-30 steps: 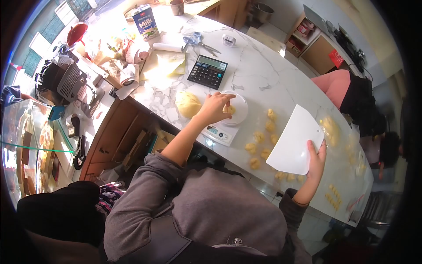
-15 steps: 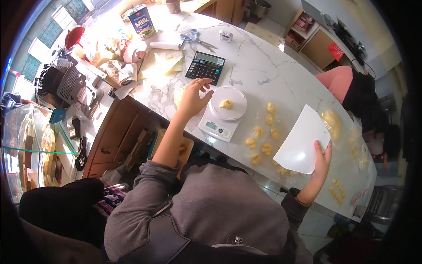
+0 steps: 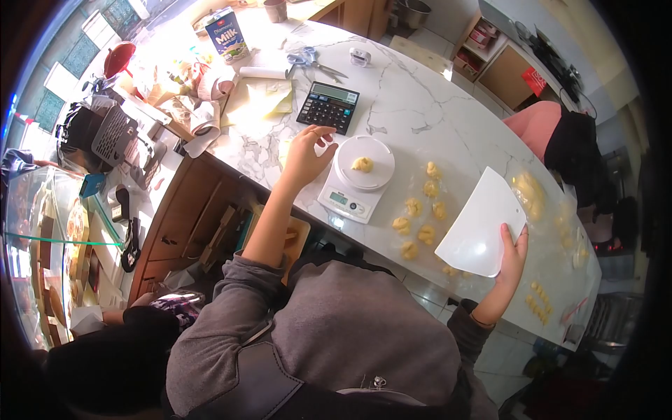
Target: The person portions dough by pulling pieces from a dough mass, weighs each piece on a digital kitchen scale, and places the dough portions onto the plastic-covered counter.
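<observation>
My left hand (image 3: 307,155) hovers just left of the white kitchen scale (image 3: 351,203), fingers apart and curved, holding nothing. It hides most of a large dough lump behind it. A small piece of yellow dough (image 3: 362,164) sits on the scale's round plate. In my right hand (image 3: 514,255) is a white flat scraper (image 3: 481,227), gripped at its right edge and held over the marble table. Several small dough pieces (image 3: 426,234) lie between the scale and the scraper. Beyond the scraper rests a larger dough mass (image 3: 528,195).
A black calculator (image 3: 328,106), scissors (image 3: 315,62), a milk carton (image 3: 227,36) and yellow paper (image 3: 260,98) are on the marble table (image 3: 420,105). Thin dough pieces (image 3: 538,302) lie at the far right. One person (image 3: 570,143) is beyond the table; another (image 3: 115,350) is at lower left.
My left hand has drawn back leftward from the scale plate, leaving the dough piece there, and its fingers have opened. The scraper has shifted slightly right. The person at lower left has moved.
</observation>
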### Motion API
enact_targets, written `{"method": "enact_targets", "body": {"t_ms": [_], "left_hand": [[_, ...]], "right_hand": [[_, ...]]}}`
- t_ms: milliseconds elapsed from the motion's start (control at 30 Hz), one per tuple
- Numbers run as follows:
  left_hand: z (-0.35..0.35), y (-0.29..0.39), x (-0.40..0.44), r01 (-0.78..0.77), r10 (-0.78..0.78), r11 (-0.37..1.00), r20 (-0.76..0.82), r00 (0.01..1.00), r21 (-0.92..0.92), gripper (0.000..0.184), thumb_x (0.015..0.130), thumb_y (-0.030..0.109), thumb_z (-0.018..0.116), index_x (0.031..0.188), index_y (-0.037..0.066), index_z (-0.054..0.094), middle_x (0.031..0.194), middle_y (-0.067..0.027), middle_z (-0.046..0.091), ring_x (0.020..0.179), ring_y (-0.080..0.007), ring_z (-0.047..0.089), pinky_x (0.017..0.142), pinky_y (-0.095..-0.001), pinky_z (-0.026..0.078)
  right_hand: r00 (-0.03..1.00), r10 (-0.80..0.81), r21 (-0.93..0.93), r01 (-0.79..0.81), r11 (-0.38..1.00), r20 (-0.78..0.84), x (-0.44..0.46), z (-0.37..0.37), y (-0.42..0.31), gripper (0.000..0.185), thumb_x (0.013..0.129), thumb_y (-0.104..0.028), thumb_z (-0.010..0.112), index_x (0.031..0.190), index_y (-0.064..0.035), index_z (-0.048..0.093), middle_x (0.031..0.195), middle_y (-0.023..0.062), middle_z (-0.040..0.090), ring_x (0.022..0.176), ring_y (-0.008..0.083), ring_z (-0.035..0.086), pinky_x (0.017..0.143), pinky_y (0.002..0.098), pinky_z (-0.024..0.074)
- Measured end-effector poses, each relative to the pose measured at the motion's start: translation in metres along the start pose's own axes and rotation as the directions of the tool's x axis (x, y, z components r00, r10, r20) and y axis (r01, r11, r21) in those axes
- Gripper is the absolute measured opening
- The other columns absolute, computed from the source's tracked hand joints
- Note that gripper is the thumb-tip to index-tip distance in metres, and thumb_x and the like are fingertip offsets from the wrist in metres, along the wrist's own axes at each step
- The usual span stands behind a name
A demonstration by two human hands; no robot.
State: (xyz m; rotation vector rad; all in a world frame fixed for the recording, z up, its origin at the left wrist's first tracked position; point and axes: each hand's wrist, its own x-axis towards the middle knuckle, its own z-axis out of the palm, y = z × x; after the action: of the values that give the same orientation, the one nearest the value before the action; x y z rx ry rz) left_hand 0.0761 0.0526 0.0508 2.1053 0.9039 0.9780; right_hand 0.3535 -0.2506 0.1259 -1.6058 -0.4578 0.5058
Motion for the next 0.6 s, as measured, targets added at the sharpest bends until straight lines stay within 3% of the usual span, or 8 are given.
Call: {"method": "enact_targets", "body": {"t_ms": [600], "left_hand": [[-0.008,-0.017,-0.012,0.020,-0.021,1.000,-0.052,0.998,-0.019,0.025,0.073,0.010,0.063,0.096,0.001,0.063,0.083,-0.0084,0.061,0.070,-0.0199,0.058,0.066,-0.0298,0.047]], "right_hand": [[0.999,-0.006,0.019,0.007,1.000,-0.032,-0.013,-0.004,0.008,0.047,0.085,-0.009,0.058,0.127,0.0001,0.038,0.116,0.0101,0.051,0.103,0.0164,0.051,0.087,0.0287,0.0409]]}}
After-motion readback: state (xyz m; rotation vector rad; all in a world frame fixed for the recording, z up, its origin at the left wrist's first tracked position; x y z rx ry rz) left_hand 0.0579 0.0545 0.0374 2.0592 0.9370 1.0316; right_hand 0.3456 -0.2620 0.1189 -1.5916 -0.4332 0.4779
